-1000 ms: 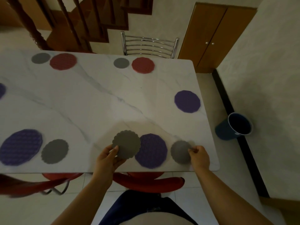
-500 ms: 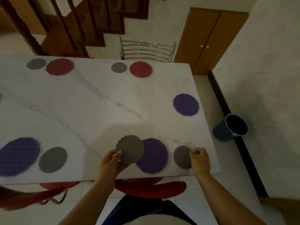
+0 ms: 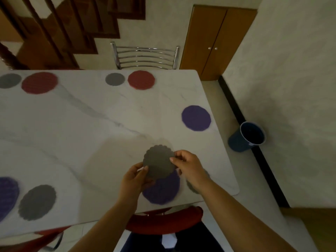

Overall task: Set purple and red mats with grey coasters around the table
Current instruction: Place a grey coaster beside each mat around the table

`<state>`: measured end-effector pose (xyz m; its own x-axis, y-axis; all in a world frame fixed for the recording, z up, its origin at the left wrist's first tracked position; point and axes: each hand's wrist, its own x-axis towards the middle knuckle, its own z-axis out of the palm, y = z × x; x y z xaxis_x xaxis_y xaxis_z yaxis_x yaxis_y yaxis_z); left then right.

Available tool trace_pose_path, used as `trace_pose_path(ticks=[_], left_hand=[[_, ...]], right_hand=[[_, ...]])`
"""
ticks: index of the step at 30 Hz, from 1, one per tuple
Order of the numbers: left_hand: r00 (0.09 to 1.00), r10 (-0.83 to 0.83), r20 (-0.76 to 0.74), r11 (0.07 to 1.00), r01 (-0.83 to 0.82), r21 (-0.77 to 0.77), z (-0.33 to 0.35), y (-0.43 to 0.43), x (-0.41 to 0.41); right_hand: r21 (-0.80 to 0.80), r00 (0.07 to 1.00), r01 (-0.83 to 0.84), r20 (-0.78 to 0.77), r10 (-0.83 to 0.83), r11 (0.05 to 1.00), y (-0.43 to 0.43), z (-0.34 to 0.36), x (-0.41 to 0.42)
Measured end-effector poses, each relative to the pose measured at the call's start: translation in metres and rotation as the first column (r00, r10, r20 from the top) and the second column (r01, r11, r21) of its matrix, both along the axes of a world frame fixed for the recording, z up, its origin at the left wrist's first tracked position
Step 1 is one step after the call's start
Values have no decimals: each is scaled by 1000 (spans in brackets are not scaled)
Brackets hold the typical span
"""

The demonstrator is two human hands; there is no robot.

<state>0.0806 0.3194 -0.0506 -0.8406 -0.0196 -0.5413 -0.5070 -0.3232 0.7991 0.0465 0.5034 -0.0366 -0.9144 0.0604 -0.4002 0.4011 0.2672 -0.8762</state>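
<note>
Two hands are closed on one grey coaster (image 3: pixel 159 162), and it is held lifted off the table (image 3: pixel 91 128) in the head view. It is pinched at its near-left rim by the left hand (image 3: pixel 135 179), thumb on top; its right rim is nipped by the thumb and fingertips of the right hand (image 3: pixel 189 167). A pass from one hand to the other is judged likely, since the one mat with no coaster beside it, the far purple mat (image 3: pixel 196 118), is found beyond and to the right of the right hand.

Directly under the hands a near purple mat (image 3: pixel 161 190) is laid, and a second grey coaster (image 3: pixel 193 187) is half hidden beneath the right wrist. Well off to the left of the left hand another grey coaster (image 3: pixel 37 202) is set beside a purple mat (image 3: pixel 7 195) cut by the frame edge. Far beyond the hands, two red mats (image 3: pixel 141 80) (image 3: pixel 39 82) are each paired with a grey coaster (image 3: pixel 115 79) (image 3: pixel 10 80).

The surface is pale marble-look, smooth. A chrome chair (image 3: pixel 144 55) is tucked at the far side, a red chair (image 3: pixel 163 221) at the near edge. A blue bin (image 3: pixel 247 137) is stood on the floor to the right, by the wall.
</note>
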Motion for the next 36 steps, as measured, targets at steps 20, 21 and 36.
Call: trace_pose_path(ticks=[20, 21, 36], left_hand=[[955, 252, 156, 932, -283, 228, -42, 143, -118], [952, 258, 163, 929, -291, 227, -45, 150, -123], [899, 383, 211, 898, -416, 142, -59, 172, -150]], right_hand=[[-122, 949, 311, 84, -302, 942, 198, -42, -278], [-125, 950, 307, 95, -297, 943, 199, -46, -289], [435, 999, 30, -32, -18, 900, 187, -81, -353]])
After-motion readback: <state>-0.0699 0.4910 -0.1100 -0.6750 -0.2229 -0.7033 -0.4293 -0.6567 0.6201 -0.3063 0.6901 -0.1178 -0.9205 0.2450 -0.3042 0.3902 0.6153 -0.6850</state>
